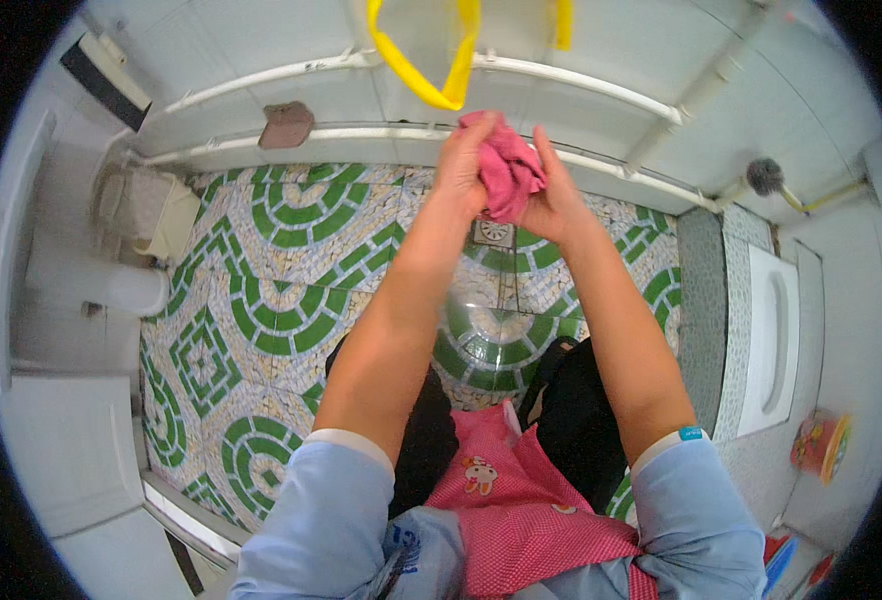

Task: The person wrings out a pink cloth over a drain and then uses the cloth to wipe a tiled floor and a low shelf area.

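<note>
A crumpled pink cloth [507, 169] is bunched between my two hands, in front of the tiled wall. My left hand [465, 166] grips its left side, with the thumb and fingers over the edge of the cloth. My right hand [553, 196] supports the cloth from the right and below; its upper finger points up, apart from the cloth. Just above the hands hangs a yellow strap loop [452, 90]. A square floor drain [493, 232] shows below the cloth.
White pipes [576, 79] run along the wall, with a brownish cloth [286, 124] on them at the left. A cream waste bin [171, 217] stands by the left wall. On the right are a raised ledge with a squat toilet [771, 341], a round brush [765, 176] and a red-orange bucket [820, 448].
</note>
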A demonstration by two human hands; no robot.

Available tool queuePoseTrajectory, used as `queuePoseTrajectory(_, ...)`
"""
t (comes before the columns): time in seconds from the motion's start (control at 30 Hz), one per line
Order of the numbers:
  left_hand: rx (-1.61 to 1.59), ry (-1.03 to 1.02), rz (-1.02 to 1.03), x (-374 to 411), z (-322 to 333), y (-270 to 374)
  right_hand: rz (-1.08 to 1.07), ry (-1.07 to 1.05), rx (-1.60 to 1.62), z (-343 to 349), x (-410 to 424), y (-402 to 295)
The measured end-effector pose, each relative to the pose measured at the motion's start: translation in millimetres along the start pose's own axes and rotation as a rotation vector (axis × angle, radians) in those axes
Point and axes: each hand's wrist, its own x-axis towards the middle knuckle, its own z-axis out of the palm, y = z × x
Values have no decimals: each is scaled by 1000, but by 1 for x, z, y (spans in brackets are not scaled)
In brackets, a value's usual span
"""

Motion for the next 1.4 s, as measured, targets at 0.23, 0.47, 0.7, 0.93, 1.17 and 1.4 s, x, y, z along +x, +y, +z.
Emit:
queuePoseTrajectory(0.23, 365, 20, 184, 31, 6, -28, -29, 70, -389, -7, 0, -19)
queuePoseTrajectory(0.47, 679, -92, 15, 59, 11, -18, -24, 4, -507, -33, 20, -42)
queuePoseTrajectory(0.7, 812, -180, 7, 70, 3, -15, -42, 83, -838, -34, 37, -45)
queuePoseTrajectory(0.93, 1149, -242, 190, 68, 9, -29, -247, 207, -1021, -60, 56, -41)
queuePoseTrajectory(1.17, 1303, -121, 448, 84, -2, -38, -431, 204, -1046, -55, 68, -34)
queuePoseTrajectory(1.4, 1366, -88, 559, 85, 0, -39, -555, 235, -1257, -82, 94, -31)
